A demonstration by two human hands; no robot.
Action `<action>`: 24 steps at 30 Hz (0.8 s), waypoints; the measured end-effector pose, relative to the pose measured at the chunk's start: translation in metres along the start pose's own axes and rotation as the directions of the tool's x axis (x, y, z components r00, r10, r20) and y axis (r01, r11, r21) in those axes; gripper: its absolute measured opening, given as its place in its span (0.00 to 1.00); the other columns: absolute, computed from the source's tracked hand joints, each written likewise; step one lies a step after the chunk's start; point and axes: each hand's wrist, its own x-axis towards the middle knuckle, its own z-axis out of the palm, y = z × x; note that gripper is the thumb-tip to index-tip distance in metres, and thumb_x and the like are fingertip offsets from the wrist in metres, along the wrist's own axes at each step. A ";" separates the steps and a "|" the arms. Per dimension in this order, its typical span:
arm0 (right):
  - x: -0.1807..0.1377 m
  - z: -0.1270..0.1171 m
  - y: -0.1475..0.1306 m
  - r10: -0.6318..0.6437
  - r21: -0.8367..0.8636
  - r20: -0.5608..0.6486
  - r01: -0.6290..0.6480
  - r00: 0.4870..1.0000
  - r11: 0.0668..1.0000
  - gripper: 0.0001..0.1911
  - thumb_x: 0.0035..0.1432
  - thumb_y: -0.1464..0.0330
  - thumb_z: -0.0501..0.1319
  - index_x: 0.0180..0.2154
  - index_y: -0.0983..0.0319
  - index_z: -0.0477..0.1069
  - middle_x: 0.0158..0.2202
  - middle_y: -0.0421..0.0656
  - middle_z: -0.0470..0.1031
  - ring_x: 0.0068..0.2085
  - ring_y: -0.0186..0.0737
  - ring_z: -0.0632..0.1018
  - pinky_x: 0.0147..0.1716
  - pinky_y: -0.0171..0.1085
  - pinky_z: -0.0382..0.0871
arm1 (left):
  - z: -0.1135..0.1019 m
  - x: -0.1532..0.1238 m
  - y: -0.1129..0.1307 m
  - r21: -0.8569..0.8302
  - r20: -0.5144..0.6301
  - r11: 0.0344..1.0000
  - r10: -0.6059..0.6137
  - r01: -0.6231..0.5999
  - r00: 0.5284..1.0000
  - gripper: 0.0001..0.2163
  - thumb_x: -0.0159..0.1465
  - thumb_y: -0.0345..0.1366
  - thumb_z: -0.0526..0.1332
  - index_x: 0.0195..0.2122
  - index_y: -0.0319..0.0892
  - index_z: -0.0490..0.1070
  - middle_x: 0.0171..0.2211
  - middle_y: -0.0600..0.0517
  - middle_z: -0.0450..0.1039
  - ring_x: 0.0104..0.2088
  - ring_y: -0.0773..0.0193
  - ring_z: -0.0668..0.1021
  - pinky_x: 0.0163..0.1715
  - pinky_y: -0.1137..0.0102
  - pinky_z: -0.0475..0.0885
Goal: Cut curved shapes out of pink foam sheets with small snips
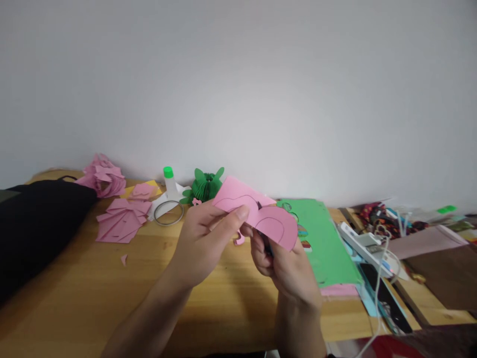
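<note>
A pink paper piece (257, 211) with pencilled curved outlines is held up over the wooden table (112, 293). My left hand (204, 238) pinches its left end between thumb and fingers. My right hand (283, 266) is closed under the paper's right, rounded end, around a dark tool, probably scissors (267, 246), mostly hidden behind the paper. A small pink offcut (239, 240) hangs or lies just below the paper.
Pink paper scraps (121, 219) and a pink paper flower (104, 176) lie at the left, by a black bag (33, 223). A glue bottle (170, 186), a tape ring (168, 213), a green paper ball (206, 186), green sheets (328, 243) and a white power strip (367, 246) sit behind.
</note>
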 end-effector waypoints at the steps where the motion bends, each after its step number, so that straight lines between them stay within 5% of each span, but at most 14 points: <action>1: 0.000 0.000 0.000 -0.007 -0.005 -0.011 0.007 1.000 1.000 0.17 0.66 0.62 0.57 0.26 0.60 0.62 0.17 0.30 0.53 0.17 0.26 0.49 0.15 0.27 0.42 | 0.000 0.000 0.000 0.010 -0.011 1.000 -0.001 0.001 1.000 0.14 0.64 0.34 0.61 0.20 0.43 0.74 0.18 0.56 0.73 0.20 0.68 0.74 0.22 0.73 0.70; 24: 0.000 -0.001 -0.004 -0.052 -0.098 -0.005 0.052 0.999 0.994 0.19 0.63 0.62 0.56 0.22 0.60 0.59 0.16 0.30 0.52 0.16 0.26 0.50 0.14 0.29 0.44 | -0.001 0.004 0.012 0.175 0.085 0.983 0.040 -0.055 0.996 0.12 0.63 0.31 0.58 0.21 0.42 0.72 0.21 0.56 0.76 0.24 0.68 0.77 0.22 0.76 0.73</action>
